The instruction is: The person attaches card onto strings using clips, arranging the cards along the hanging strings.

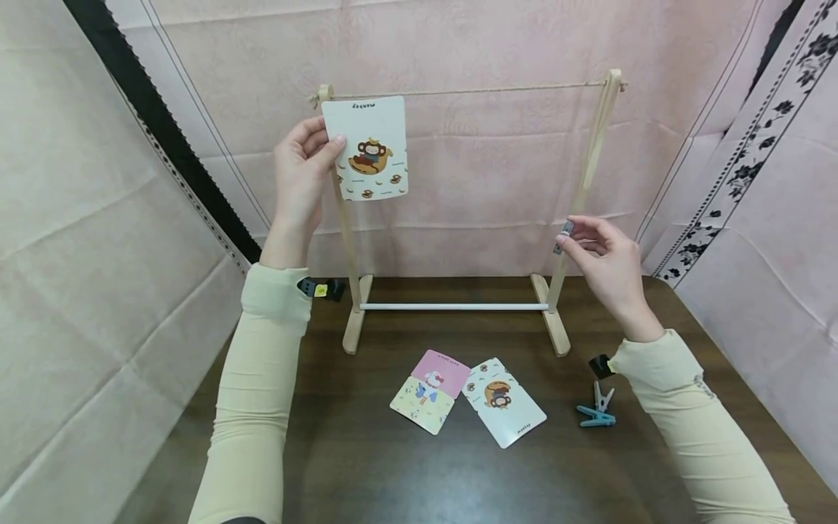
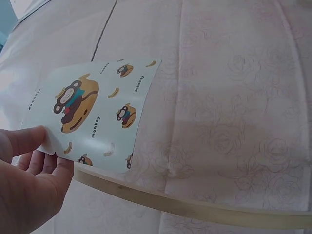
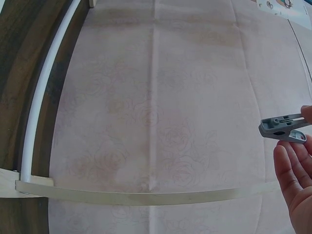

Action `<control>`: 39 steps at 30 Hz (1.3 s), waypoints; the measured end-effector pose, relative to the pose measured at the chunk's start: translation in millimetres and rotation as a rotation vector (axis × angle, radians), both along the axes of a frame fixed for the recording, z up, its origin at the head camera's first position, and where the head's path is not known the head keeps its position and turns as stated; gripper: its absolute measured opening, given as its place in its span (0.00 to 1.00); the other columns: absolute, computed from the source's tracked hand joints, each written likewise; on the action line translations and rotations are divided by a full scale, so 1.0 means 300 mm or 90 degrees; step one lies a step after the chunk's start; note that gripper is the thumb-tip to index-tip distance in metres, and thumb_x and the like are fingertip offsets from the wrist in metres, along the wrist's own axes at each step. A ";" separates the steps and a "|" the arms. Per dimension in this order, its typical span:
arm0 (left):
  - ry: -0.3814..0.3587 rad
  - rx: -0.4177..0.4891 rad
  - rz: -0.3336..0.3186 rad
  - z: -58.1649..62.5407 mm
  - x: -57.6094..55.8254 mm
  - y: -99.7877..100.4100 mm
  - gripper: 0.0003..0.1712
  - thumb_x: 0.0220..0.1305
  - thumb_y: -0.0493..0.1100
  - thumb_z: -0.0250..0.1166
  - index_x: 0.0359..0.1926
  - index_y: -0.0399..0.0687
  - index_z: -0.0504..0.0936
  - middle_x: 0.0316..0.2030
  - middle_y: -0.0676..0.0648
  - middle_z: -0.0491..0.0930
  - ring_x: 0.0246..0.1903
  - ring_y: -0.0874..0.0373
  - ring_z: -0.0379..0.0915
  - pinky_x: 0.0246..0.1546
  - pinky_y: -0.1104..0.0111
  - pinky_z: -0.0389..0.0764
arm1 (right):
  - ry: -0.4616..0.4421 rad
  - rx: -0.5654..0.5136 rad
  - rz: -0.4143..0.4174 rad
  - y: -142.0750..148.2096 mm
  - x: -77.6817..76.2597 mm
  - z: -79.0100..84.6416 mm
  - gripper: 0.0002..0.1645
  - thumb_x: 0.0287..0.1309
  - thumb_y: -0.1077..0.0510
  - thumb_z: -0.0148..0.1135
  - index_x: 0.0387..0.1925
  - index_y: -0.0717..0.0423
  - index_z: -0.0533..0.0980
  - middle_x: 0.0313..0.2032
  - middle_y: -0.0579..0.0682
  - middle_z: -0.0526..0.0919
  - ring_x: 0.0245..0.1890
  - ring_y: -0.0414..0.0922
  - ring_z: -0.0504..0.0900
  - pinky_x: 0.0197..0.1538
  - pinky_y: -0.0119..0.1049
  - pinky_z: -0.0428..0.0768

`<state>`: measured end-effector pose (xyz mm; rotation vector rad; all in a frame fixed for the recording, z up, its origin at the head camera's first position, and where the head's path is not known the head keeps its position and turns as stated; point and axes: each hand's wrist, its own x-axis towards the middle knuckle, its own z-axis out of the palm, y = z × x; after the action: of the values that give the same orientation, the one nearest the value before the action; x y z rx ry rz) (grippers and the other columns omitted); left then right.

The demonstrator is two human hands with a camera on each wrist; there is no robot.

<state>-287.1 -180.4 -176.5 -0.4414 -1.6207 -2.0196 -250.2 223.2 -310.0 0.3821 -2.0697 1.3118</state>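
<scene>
My left hand (image 1: 302, 164) pinches the left edge of a white card (image 1: 376, 124) with a monkey-and-banana print. It holds the card upright just below the string (image 1: 484, 91), near the rack's left post (image 1: 347, 233). In the left wrist view the thumb lies on the face of the card (image 2: 78, 102) and the fingers are behind it. My right hand (image 1: 609, 262) pinches a grey clothespin (image 1: 564, 236) between thumb and fingers, beside the right post (image 1: 592, 156). The clothespin (image 3: 282, 127) shows side-on in the right wrist view, its far end free.
On the dark table (image 1: 366, 473) lie a pink and yellow card (image 1: 428, 393) and another monkey card (image 1: 513, 418), touching or nearly so. A grey clothespin (image 1: 603, 397) and a blue one (image 1: 596, 417) lie by the right forearm. A white bar (image 1: 452, 306) joins the rack's feet.
</scene>
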 end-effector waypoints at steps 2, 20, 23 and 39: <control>0.000 0.001 0.003 0.000 -0.004 -0.001 0.13 0.65 0.28 0.66 0.50 0.37 0.82 0.42 0.44 0.85 0.42 0.54 0.80 0.48 0.66 0.79 | 0.000 -0.001 0.001 -0.002 0.001 -0.002 0.22 0.59 0.62 0.73 0.55 0.63 0.80 0.39 0.43 0.83 0.39 0.32 0.81 0.45 0.21 0.77; -0.060 0.033 -0.024 0.017 -0.057 0.018 0.17 0.65 0.28 0.66 0.54 0.37 0.82 0.45 0.42 0.84 0.43 0.54 0.80 0.45 0.67 0.77 | -0.002 -0.008 0.007 -0.009 0.003 -0.005 0.23 0.59 0.61 0.73 0.55 0.62 0.81 0.39 0.42 0.83 0.38 0.32 0.82 0.45 0.21 0.77; -0.074 0.045 -0.030 0.020 -0.062 0.019 0.17 0.65 0.28 0.66 0.54 0.38 0.82 0.44 0.43 0.84 0.42 0.54 0.80 0.42 0.68 0.77 | -0.004 -0.013 0.009 -0.009 0.005 -0.004 0.22 0.58 0.62 0.74 0.54 0.62 0.81 0.38 0.42 0.83 0.38 0.33 0.82 0.45 0.21 0.78; -0.090 0.086 -0.029 0.027 -0.088 0.024 0.18 0.66 0.28 0.65 0.56 0.36 0.81 0.46 0.41 0.83 0.44 0.54 0.80 0.44 0.70 0.79 | -0.012 -0.010 0.007 0.001 0.003 -0.006 0.22 0.58 0.61 0.74 0.54 0.62 0.82 0.38 0.44 0.83 0.37 0.33 0.82 0.45 0.21 0.78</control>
<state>-313.4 -173.2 -168.5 -0.2941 -1.5543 -2.2224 -249.4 223.6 -311.9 0.3768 -2.0737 1.3425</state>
